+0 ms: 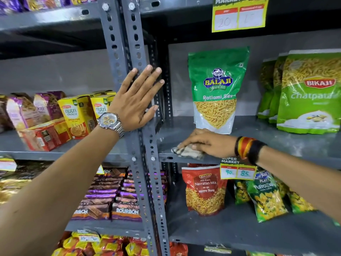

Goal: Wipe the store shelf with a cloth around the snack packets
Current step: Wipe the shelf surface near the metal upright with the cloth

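1. Head view: a shop aisle of grey slotted-steel racks; the grey shelf [258,143] in the right bay is the one being wiped, and it carries upright snack packets.
2. The right hand [204,143] presses flat on a crumpled cloth [186,151] at the shelf's front edge, near its left corner; the fingers lie over the cloth, pinning it rather than clenching it.
3. The left hand [137,100] rests open, fingers spread, against the upright post [129,52], holding nothing.
4. The Balaji packet [215,89] stands just behind the cloth, toward the back left; the Bikaji packets [306,93] stand at the right end.
5. Judged progress: the front-left strip is under the cloth now. The shelf looks dull and smudged between and beside the packets, so most of the wiping seems left.
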